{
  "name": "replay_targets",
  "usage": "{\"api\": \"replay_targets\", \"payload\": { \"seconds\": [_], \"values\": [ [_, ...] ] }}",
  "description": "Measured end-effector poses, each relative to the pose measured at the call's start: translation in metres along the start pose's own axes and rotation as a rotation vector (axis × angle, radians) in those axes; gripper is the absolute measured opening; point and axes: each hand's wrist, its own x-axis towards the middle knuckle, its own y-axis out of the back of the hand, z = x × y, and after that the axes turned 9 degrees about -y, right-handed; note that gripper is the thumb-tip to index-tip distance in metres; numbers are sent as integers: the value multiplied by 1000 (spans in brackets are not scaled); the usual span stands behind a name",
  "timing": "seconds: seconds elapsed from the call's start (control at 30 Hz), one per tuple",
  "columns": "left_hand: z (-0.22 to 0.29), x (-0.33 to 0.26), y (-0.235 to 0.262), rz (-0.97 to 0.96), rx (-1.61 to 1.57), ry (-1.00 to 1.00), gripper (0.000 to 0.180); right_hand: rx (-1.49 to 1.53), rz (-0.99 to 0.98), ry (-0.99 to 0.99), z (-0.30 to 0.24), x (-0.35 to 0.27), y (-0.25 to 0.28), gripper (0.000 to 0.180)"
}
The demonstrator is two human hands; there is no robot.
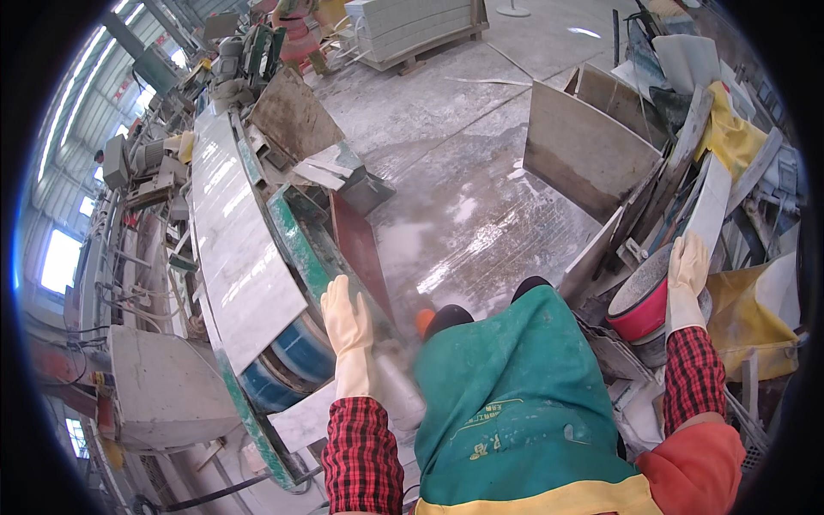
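Note:
My left hand (348,330), in a cream rubber glove, is beside the green side rail (300,236) of a conveyor. Its fingers are stretched out, and nothing shows in it. Left of it, a shiny pale stone slab (232,249) lies lengthwise on the conveyor, above blue rollers (287,365). Out to the right, my right hand (689,268), gloved alike, is beside a round container with a red-pink side (642,300). Its fingers point away from me, fairly straight; whether they touch the container or the pale board behind them I cannot tell.
A brown panel (566,150) and leaning boards stand on the right, with yellow cloth (734,133) over them. A reddish-brown board (356,249) leans by the conveyor. The concrete floor (481,215) looks wet. Farther off are stacked slabs (416,30) on a pallet and a person (296,34).

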Motion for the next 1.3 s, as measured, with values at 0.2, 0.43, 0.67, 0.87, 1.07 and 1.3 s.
{"api": "replay_targets", "payload": {
  "seconds": [0.2,0.43,0.67,0.87,1.07,1.3],
  "values": [
    [-1,0,2,31,-25,0,42,-5,-30,13,-9,-7,14,40],
    [-1,0,3,63,-29,-46,39,69,90,68,-9,-16,13,36],
    [7,5,12,41,-80,-11,37,101,16,38,-15,-24,24,37],
    [3,5,11,88,-79,-35,36,-22,-205,-22,-3,-15,20,60],
    [-1,-2,24,211,-91,-27,28,-30,-552,-310,-3,8,-10,91],
    [0,-2,18,191,-157,28,29,597,-602,-428,66,62,-62,81]
  ]
}}
